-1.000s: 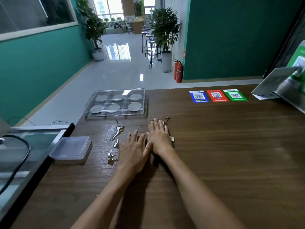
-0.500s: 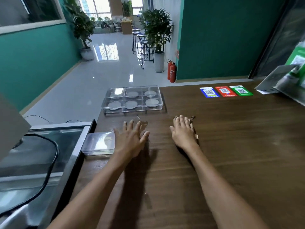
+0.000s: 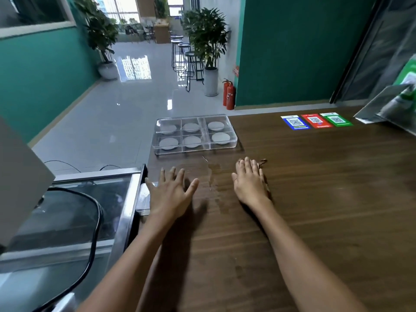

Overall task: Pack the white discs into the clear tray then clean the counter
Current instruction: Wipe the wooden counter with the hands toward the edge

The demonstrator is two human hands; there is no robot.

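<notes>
Both hands have drawn apart since a second ago, when they lay side by side. Now the left hand (image 3: 171,194) is spread flat with fingers splayed near the counter's left edge, partly over a small clear plastic lid (image 3: 144,197), and grasps nothing. The right hand (image 3: 249,181) lies palm down, fingers together, also empty, on the dark wood-grain counter (image 3: 315,199). Between them a thin wet smear (image 3: 212,174) glistens on the wood. Beyond the hands sits the clear tray (image 3: 195,135), a rectangular hard-plastic box of six compartments, each holding one round, matte white disc (image 3: 191,141). Three glossy coloured QR cards (image 3: 316,120) lie flat further right.
</notes>
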